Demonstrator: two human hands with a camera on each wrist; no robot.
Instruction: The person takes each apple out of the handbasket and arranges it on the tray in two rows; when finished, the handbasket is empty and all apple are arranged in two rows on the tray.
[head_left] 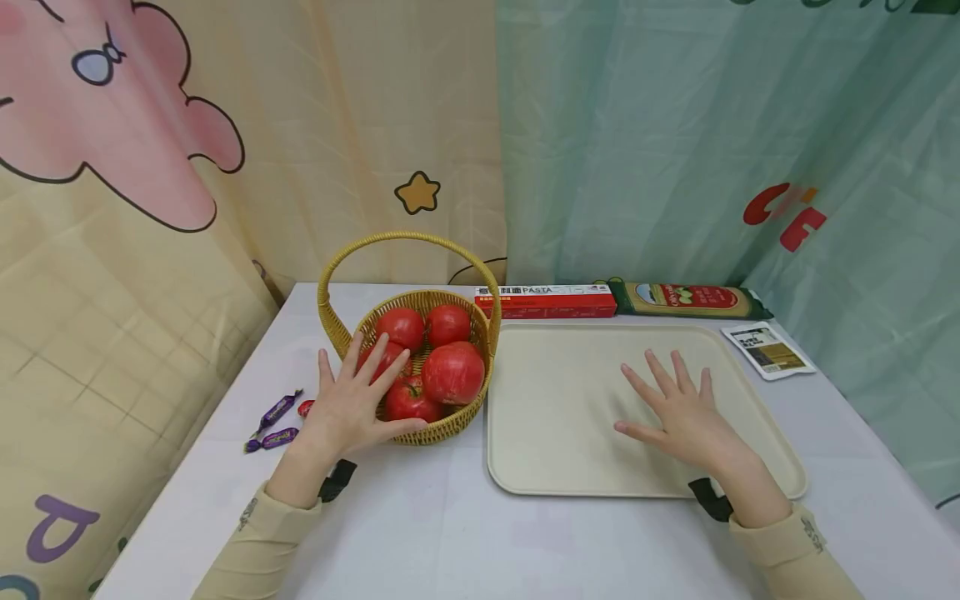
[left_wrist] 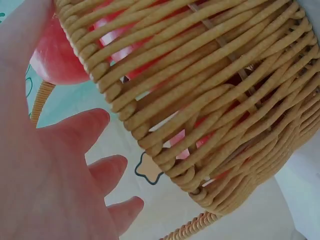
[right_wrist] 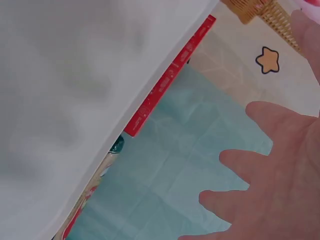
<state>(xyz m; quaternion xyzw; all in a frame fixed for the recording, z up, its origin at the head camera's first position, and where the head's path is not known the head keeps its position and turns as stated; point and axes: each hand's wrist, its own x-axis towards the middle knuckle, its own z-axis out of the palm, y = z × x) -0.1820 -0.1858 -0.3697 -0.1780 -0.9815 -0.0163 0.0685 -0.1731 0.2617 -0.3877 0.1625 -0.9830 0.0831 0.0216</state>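
Note:
My left hand [head_left: 351, 410] is spread over the near left side of a woven basket [head_left: 442, 429] with a tall arched handle [head_left: 408, 236]. Several red fruits fill the basket, among them a large red apple-like one [head_left: 453, 372] and a tomato-like one [head_left: 411, 398]. In the left wrist view the fingers stretch beside the basket's woven wall [left_wrist: 200, 90], holding nothing. Fingers spread wide, my right hand [head_left: 681, 417] hovers above the right half of a cream tray [head_left: 562, 417]. Nothing is in that hand in the right wrist view.
Purple-wrapped candies [head_left: 281, 410] and a small red one [head_left: 305, 407] lie left of the basket. Behind the tray are a red pasta box [head_left: 555, 302] and a green-and-gold packet [head_left: 686, 300]. A white pouch [head_left: 768, 350] lies at right. Curtains [head_left: 637, 150] hang behind the table.

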